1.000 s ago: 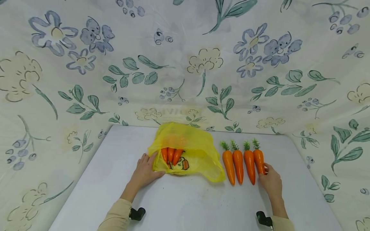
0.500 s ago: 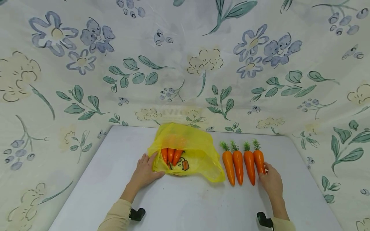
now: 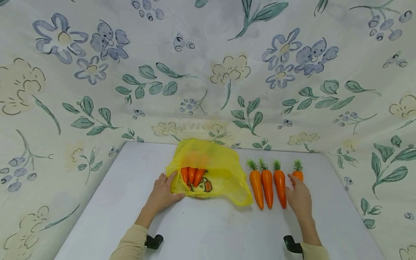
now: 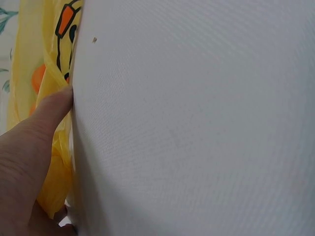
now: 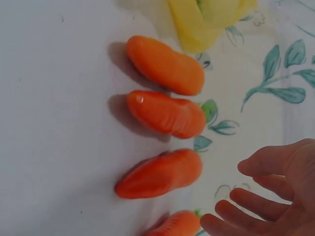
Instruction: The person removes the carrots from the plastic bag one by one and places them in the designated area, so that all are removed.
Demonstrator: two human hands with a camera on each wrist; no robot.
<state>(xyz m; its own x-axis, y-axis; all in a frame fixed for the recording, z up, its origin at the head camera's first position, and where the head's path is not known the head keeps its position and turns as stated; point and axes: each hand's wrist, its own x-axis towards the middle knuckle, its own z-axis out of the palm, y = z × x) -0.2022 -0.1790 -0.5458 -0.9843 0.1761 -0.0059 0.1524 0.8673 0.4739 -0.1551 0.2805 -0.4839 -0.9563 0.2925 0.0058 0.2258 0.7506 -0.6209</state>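
Note:
On the table, a yellow plastic bag (image 3: 224,184) lies with its mouth towards me. Several orange carrots (image 3: 192,175) show inside it. My left hand (image 3: 162,193) rests at the bag's left front corner; in the left wrist view its thumb touches the bag's edge (image 4: 54,132). To the right of the bag, three carrots (image 3: 267,187) lie side by side, green tops away from me. A separate carrot (image 3: 297,176) lies farther right, its lower part hidden behind my right hand (image 3: 299,200). That hand's fingers are spread and hold nothing in the right wrist view.
A white table (image 3: 208,231) lies under everything. Floral cloth (image 3: 201,119) hangs behind it and along both sides. Dark wrist-worn devices (image 3: 154,241) sit at both sleeves.
The rightmost carrot has shifted right, away from the other three. My right hand has let go of its lower end and moved slightly left and forward. My left hand stays put.

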